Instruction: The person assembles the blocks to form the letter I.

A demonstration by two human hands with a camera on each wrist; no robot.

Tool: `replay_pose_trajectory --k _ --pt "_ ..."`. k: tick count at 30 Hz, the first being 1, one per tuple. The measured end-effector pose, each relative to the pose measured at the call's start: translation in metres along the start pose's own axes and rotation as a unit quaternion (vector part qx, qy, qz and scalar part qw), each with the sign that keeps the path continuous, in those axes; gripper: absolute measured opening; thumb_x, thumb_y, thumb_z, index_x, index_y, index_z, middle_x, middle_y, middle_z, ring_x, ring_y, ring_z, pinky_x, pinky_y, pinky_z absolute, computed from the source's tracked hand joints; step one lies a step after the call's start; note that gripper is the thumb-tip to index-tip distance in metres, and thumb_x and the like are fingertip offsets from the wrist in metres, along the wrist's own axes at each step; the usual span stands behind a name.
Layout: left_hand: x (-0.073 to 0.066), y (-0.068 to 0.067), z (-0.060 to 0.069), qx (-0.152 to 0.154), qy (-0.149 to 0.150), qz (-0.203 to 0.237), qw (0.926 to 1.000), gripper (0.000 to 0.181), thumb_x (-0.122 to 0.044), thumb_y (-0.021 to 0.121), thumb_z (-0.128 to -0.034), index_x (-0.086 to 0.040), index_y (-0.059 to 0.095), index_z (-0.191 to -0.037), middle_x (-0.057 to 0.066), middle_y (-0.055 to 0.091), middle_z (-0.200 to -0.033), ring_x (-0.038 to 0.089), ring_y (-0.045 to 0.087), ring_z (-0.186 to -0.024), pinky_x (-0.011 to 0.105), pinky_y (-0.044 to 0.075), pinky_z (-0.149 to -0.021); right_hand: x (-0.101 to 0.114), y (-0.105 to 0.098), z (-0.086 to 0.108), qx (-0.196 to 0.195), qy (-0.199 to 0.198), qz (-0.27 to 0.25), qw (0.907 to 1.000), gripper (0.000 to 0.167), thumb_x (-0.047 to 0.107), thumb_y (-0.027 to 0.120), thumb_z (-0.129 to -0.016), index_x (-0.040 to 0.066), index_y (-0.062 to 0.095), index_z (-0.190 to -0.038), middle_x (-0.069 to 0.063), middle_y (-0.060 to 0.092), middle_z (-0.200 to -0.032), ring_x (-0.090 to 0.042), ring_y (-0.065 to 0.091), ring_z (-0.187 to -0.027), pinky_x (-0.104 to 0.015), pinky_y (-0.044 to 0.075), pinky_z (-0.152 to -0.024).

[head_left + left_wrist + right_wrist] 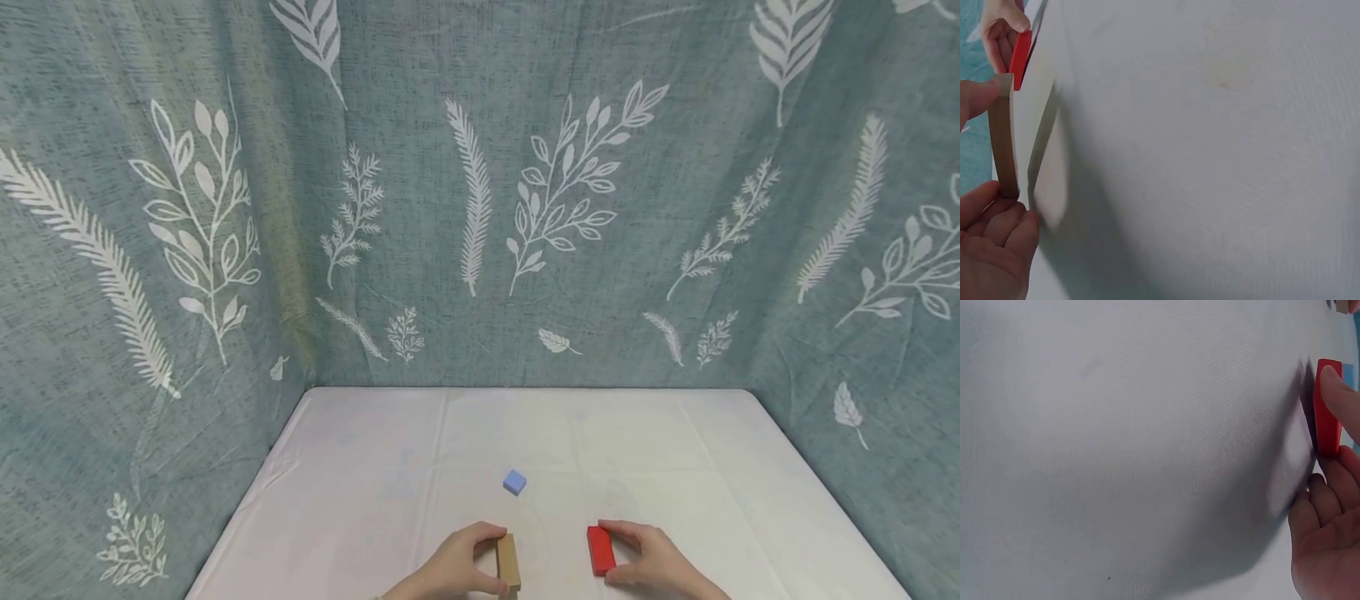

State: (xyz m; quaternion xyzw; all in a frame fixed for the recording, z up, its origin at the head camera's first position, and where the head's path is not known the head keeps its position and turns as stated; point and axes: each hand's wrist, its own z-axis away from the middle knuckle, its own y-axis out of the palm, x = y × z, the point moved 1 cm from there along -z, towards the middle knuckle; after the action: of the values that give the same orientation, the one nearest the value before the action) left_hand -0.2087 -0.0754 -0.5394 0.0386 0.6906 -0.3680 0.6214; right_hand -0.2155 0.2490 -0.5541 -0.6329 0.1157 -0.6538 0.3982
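My two hands faced each other low over the worktop [360,483], each with a block, and the relation that mattered, I judged, was the gap between those blocks and how their lengths lined up. My left hand [455,565] gripped the tan rectangular block [507,562] end to end, thumb at the end nearer me and fingers at the far end, so the block lay just to the right of my left palm. My right hand [649,555] held the red rectangular block [601,551] in much the same way, thumb near and fingertips far, with the block on the left of that palm.

Both long axes ran away from me, far ends leaning slightly left, so the blocks stood close to parallel, long sides facing across a bare strip wider than either block's breadth. The red one sat a touch farther from me than the tan one. I could not tell whether either rested on the cloth or was held just above it.

The small blue block [514,482] lay on the worktop, untouched and turned with a corner towards me. It was beyond the tan block's far end, clearly apart from it, and nearer my left hand than my right.
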Motion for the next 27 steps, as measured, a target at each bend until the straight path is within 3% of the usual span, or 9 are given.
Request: replay_pose_trajectory --k 8,16,21,27 --pt "-0.007 -0.001 -0.007 -0.033 0.031 -0.003 0.999 0.067 -0.019 0.081 -0.0718 0.004 0.052 -0.128 0.015 0.056 -0.128 0.032 0.053 -0.121 0.037 0.048 -0.104 0.009 -0.001 0.0 -0.014 0.016 -0.007 0.9997 0.072 0.031 0.084 -0.068 0.002 0.057 -0.128 -0.018 0.06 -0.128 -0.042 0.05 -0.123 -0.057 0.047 -0.099" --pt "-0.013 -0.006 -0.015 -0.073 0.073 -0.035 0.994 0.067 -0.02 0.081 -0.0723 0.006 0.052 -0.127 0.017 0.056 -0.127 0.037 0.052 -0.12 0.04 0.051 -0.1 0.018 -0.006 0.003 -0.012 -0.011 -0.023 0.9996 0.071 0.029 0.082 -0.07 -0.001 0.056 -0.128 -0.02 0.059 -0.128 -0.042 0.051 -0.122 -0.048 0.052 -0.096" --pt "-0.018 -0.008 -0.021 -0.093 0.084 -0.039 0.9914 0.069 -0.015 0.082 -0.0701 0.007 0.051 -0.127 0.018 0.055 -0.127 0.039 0.052 -0.121 0.041 0.051 -0.1 0.023 -0.008 0.002 -0.012 -0.04 -0.051 0.9978 0.072 0.028 0.082 -0.07 -0.003 0.054 -0.13 -0.021 0.057 -0.131 -0.043 0.05 -0.123 -0.043 0.051 -0.097" --pt "-0.022 -0.01 -0.025 -0.102 0.084 -0.036 0.9906 0.071 -0.015 0.08 -0.0728 0.009 0.046 -0.131 0.019 0.052 -0.131 0.04 0.048 -0.124 0.042 0.048 -0.102 0.03 -0.012 0.003 -0.022 -0.044 -0.048 0.9976 0.073 0.027 0.083 -0.07 -0.001 0.054 -0.131 -0.02 0.056 -0.132 -0.044 0.05 -0.123 -0.044 0.05 -0.098"
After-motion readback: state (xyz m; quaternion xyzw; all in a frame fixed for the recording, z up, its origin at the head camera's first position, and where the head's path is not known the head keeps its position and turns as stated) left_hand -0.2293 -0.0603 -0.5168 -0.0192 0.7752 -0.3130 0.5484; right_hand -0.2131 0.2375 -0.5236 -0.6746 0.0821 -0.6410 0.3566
